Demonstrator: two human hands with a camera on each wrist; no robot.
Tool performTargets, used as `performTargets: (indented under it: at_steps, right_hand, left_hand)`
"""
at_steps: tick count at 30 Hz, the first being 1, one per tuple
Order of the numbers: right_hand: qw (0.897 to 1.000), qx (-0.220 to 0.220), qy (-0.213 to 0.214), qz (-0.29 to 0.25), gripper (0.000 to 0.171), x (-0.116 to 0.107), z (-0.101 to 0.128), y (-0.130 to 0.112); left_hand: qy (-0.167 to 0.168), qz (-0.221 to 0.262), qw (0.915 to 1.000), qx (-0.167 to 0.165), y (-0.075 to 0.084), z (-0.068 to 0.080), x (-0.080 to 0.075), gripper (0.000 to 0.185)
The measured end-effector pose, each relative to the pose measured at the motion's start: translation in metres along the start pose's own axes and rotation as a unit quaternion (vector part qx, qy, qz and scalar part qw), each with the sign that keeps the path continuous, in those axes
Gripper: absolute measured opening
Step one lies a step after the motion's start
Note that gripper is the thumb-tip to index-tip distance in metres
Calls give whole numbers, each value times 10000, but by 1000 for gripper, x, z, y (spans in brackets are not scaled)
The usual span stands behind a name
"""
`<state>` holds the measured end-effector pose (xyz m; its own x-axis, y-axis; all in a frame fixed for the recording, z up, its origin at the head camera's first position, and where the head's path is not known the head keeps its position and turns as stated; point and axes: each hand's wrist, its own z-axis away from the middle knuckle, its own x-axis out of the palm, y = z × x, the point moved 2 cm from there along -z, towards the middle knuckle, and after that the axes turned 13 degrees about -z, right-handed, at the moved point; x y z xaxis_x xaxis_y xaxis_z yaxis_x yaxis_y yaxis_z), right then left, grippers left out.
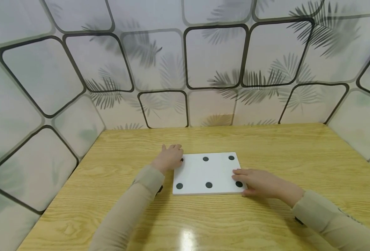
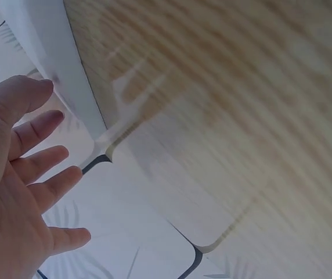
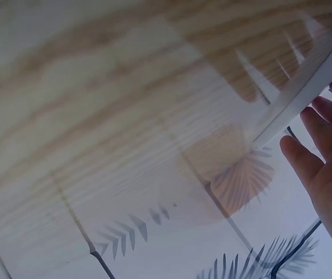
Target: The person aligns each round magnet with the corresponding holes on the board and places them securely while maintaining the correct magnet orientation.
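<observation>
We are resting our left hand [image 1: 170, 157] and right hand [image 1: 258, 182], fingers relaxed, on opposite corners of the white dotted board [image 1: 207, 172] lying flat mid wooden table [image 1: 279, 146], leaf-patterned panelled walls [image 1: 216, 57] enclosing us.

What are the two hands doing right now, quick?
Left hand: open, straight fingers touching the far left corner of the white board.
Right hand: open, fingers lying flat on the board's near right corner.
</observation>
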<state>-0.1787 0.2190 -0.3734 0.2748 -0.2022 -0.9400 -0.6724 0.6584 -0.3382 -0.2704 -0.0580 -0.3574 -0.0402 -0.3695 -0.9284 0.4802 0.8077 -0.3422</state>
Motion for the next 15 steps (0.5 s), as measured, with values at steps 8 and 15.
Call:
performTargets:
  at_steps: [8,15]
  right_hand:
    - [10000,94,11,27,54,-5,1,-3]
    - [9990,-153,423,-56,58,-16,-7,-13]
  left_hand:
    - [432,192,9986,244,3,10,-8,31]
    - [667,303,9971,203,5,24,-18,40]
